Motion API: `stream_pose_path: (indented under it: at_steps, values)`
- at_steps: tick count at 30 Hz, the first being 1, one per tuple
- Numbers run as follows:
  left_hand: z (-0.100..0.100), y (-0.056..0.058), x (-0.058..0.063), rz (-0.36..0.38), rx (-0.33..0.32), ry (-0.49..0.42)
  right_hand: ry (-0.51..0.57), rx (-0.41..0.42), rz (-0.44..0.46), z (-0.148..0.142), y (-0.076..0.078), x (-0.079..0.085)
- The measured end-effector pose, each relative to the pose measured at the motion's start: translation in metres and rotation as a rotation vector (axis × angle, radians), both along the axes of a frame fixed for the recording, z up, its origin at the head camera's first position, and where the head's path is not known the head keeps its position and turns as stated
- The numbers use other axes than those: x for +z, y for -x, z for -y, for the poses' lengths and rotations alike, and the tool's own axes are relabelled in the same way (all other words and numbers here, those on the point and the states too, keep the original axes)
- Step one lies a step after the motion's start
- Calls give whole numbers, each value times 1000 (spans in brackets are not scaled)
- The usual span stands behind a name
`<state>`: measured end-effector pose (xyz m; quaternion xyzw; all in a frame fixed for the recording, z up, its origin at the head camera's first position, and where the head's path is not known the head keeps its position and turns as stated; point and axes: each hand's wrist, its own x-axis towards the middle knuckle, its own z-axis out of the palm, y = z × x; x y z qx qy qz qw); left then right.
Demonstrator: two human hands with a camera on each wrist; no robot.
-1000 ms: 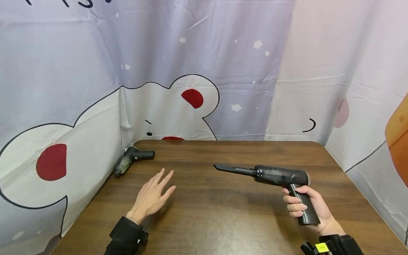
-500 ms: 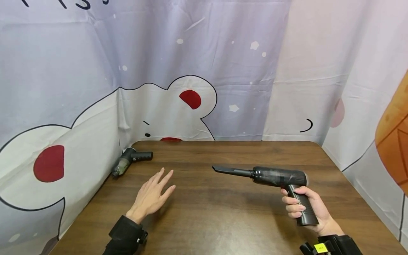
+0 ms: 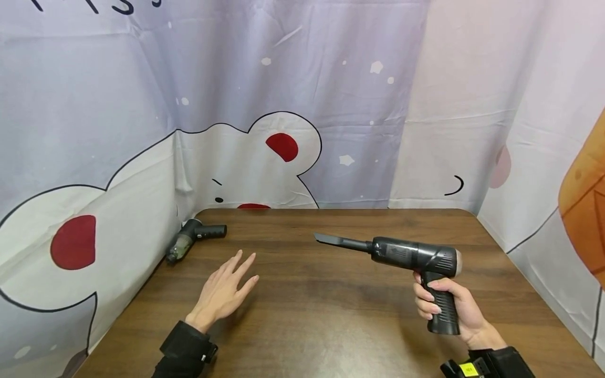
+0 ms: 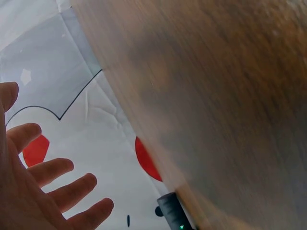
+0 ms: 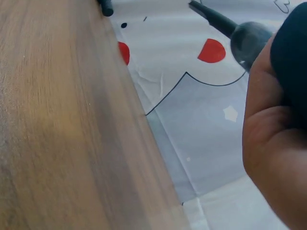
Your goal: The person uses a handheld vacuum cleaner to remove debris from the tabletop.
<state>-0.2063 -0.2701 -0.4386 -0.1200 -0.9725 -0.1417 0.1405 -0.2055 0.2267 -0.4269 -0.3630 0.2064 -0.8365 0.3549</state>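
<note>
My right hand point(image 3: 451, 304) grips the handle of a black handheld vacuum point(image 3: 408, 254) above the table, its flat crevice nozzle point(image 3: 342, 242) pointing left. In the right wrist view the vacuum's nozzle point(image 5: 216, 18) and round front end stick out beyond the hand point(image 5: 273, 129), while the handle is mostly hidden. The left hand point(image 3: 223, 291) hovers over the table's left side, fingers spread and holding nothing; the left wrist view shows its fingers point(image 4: 55, 170) apart. Beyond it, at the far left corner, lies a second black pistol-shaped device point(image 3: 189, 237) with a clear greenish front part.
The brown wooden table point(image 3: 307, 325) stretches under both hands. A printed cloth point(image 3: 350, 105) with cartoon shapes hangs behind it and along both sides, close to the table's edges.
The right hand has turned the vacuum slightly, so its nozzle tip sits higher and more of its side shows. My left hand has barely moved. The second device stays in place.
</note>
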Motion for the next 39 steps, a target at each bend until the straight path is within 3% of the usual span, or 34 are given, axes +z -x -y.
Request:
stream_pose_path:
  at_steps: [10,14,18,24,28,34,37,39]
  values:
    - [1,0,1,-3,-1,-6,-9,-154,-106,0,0,0]
    - [3,-2,1,-9,0,-2,17,-221,-218,2,-1,-2]
    - [4,-4,1,-7,4,2,-11,-343,-350,4,-4,-1]
    - [4,-6,-1,12,16,-8,-124,-589,-516,14,-9,8]
    - [4,-8,-3,11,17,-13,-267,-781,-575,20,-16,16]
    - [5,-9,-4,2,24,-23,-549,-1098,-565,25,-24,25]
    - [5,-9,-2,-5,30,-24,-799,-1277,-620,26,-29,31]
    - [5,-9,-1,-11,32,-23,-954,-1371,-714,26,-30,35]
